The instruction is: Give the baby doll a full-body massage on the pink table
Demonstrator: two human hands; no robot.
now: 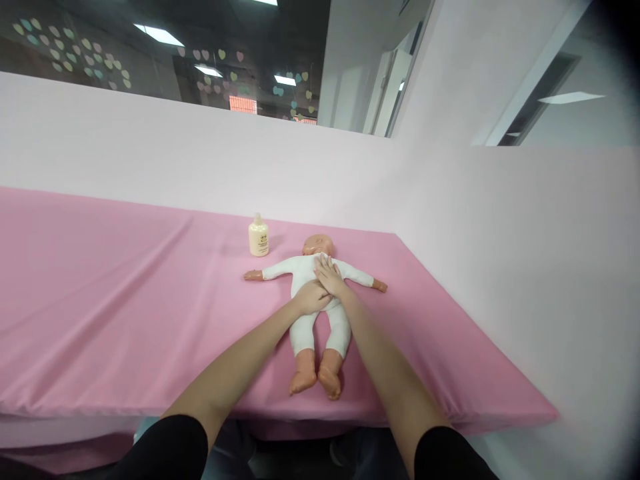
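A baby doll point(303, 331) with a white cloth body lies on its back, arms spread and feet toward me. My left hand point(313, 297) rests on the doll's lower belly; its fingers are partly hidden where the hands meet, though they seem laid against the cloth. Higher up, my right hand point(330, 275) lies flat on the doll's chest with its fingers stretched toward the head. Neither hand grips anything. Beyond the doll's outstretched arm on the left stands a cream bottle point(259, 238), upright with a pale top.
Pink cloth point(125, 300) covers the table, with soft folds at the left. A white wall point(200, 153) runs along the back and another stands on the right. Above the back wall is a window point(150, 60) with heart stickers.
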